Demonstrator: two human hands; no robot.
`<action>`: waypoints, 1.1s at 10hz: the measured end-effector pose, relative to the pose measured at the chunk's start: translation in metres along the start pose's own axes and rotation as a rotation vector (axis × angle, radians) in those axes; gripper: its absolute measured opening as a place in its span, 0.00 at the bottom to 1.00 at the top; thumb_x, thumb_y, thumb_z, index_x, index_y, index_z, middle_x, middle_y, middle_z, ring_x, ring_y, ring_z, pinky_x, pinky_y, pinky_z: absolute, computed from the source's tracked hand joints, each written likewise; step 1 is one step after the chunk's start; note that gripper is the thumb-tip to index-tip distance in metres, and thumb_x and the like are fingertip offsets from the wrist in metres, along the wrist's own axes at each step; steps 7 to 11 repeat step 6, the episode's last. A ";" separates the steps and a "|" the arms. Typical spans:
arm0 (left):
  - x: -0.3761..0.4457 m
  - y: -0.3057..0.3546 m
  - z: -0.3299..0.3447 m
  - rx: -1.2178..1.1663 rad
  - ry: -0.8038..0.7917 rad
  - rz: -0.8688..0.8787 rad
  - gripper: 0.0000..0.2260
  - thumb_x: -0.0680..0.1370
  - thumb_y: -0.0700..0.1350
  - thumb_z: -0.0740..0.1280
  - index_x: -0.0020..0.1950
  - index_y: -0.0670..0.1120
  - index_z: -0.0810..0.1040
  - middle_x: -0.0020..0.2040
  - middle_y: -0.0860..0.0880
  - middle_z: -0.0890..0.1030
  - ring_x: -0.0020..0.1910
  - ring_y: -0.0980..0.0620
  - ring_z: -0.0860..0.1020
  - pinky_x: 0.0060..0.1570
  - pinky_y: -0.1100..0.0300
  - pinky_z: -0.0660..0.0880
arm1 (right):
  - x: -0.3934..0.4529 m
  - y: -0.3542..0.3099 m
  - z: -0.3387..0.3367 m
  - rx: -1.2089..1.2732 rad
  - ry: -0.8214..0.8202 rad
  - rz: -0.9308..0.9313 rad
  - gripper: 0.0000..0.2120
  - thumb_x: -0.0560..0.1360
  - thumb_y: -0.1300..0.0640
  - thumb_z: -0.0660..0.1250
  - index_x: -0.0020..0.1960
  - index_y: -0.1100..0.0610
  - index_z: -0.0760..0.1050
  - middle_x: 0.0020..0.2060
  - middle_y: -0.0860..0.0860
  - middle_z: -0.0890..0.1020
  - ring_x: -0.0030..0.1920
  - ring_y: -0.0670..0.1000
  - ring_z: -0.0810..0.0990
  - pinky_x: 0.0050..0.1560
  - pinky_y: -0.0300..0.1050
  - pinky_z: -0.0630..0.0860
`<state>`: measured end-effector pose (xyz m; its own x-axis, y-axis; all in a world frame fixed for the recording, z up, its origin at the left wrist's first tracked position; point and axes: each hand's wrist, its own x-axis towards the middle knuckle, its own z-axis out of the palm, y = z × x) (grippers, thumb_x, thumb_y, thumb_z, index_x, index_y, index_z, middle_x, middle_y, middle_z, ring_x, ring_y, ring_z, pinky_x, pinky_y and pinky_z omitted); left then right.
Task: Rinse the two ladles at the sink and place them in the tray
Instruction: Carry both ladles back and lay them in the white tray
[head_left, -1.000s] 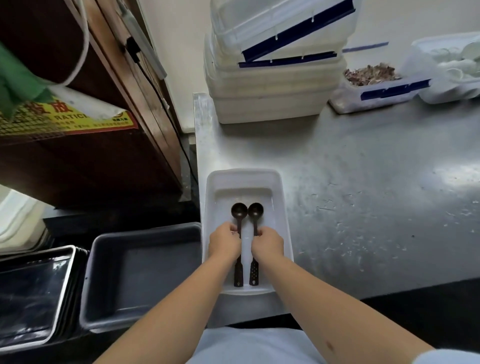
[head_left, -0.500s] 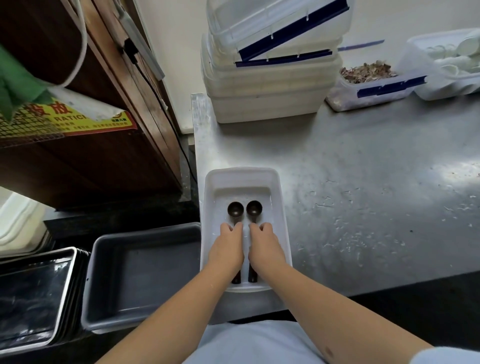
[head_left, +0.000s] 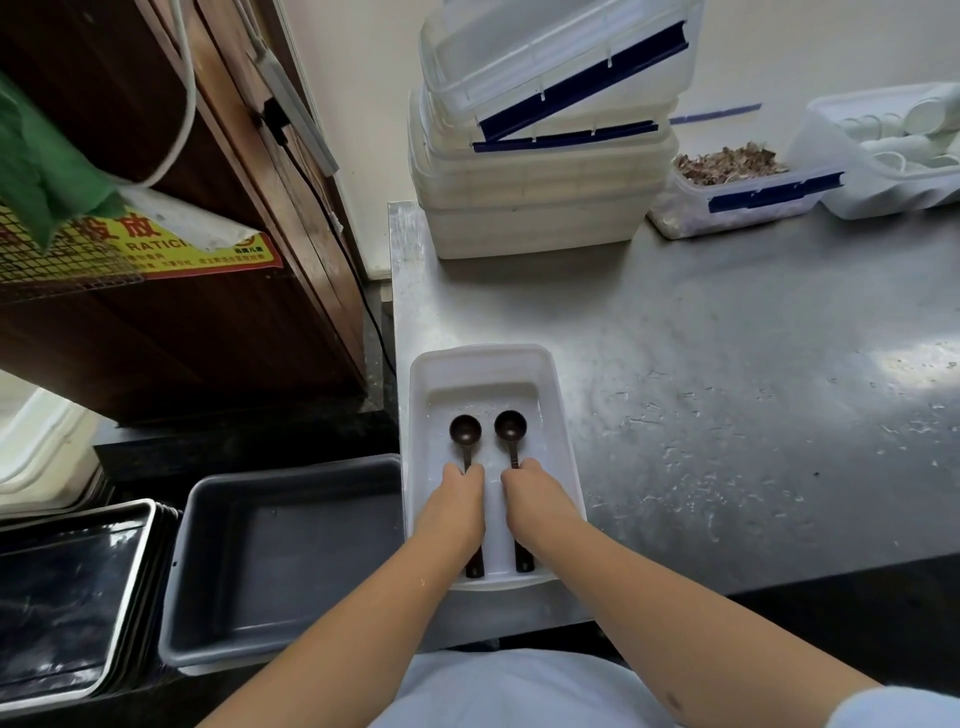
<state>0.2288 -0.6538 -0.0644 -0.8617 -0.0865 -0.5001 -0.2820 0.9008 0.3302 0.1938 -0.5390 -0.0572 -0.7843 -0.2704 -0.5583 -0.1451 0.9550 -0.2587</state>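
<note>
Worktop (head_left: 727, 364): steel, wet-speckled.
Tray (head_left: 558, 410): white, oblong, at the worktop's front left corner.
Ladles: two dark brown, parallel in the tray, round bowls pointing away; left ladle (head_left: 465, 432), right ladle (head_left: 510, 427).
Left hand (head_left: 457, 506): fingers curled over its ladle's handle.
Right hand (head_left: 537, 501): likewise; whether either truly grips, cannot tell.

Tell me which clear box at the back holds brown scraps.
The low blue-clipped box between the tall stack and the box of white cups.
</note>
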 end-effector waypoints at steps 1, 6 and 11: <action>-0.001 0.002 -0.002 0.096 -0.044 -0.011 0.18 0.76 0.38 0.64 0.64 0.44 0.67 0.56 0.42 0.68 0.41 0.45 0.75 0.47 0.50 0.79 | -0.003 -0.002 -0.001 -0.034 -0.021 -0.023 0.11 0.76 0.69 0.60 0.55 0.58 0.74 0.58 0.58 0.73 0.49 0.57 0.77 0.49 0.48 0.75; -0.049 -0.016 -0.075 0.296 0.527 0.147 0.41 0.72 0.74 0.49 0.79 0.56 0.45 0.81 0.41 0.46 0.78 0.36 0.48 0.69 0.35 0.59 | -0.044 0.015 -0.071 -0.241 0.426 -0.225 0.49 0.70 0.27 0.58 0.80 0.44 0.37 0.82 0.52 0.42 0.81 0.60 0.46 0.74 0.64 0.59; -0.049 -0.016 -0.075 0.296 0.527 0.147 0.41 0.72 0.74 0.49 0.79 0.56 0.45 0.81 0.41 0.46 0.78 0.36 0.48 0.69 0.35 0.59 | -0.044 0.015 -0.071 -0.241 0.426 -0.225 0.49 0.70 0.27 0.58 0.80 0.44 0.37 0.82 0.52 0.42 0.81 0.60 0.46 0.74 0.64 0.59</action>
